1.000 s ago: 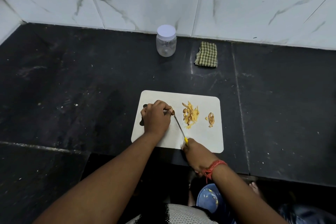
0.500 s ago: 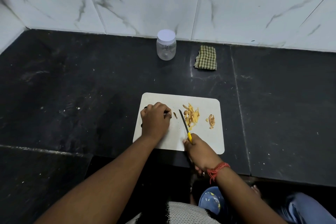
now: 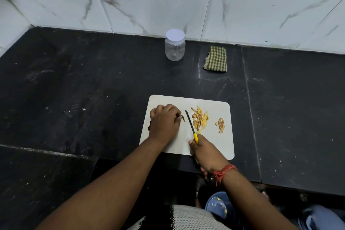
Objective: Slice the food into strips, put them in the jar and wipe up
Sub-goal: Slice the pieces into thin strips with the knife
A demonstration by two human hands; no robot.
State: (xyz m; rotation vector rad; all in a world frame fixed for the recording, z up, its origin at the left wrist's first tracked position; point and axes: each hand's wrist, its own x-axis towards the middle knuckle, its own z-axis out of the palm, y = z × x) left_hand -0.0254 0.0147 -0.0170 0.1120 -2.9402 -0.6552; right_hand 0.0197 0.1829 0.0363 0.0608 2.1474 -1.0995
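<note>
On the white rectangular plastic cutting board [image 3: 214,147], the left hand [image 3: 164,121] curls its fingers over a small brown piece of food [image 3: 183,118], pinning it down. The right hand [image 3: 207,153] grips the yellow-handled knife [image 3: 190,125], whose dark blade points away from the person and lies just right of that piece. The next cut, I judge, means shifting the blade left. Yellow cut strips [image 3: 200,120] lie right of the blade; the lidded clear jar [image 3: 175,45] stands well beyond, near the wall.
</note>
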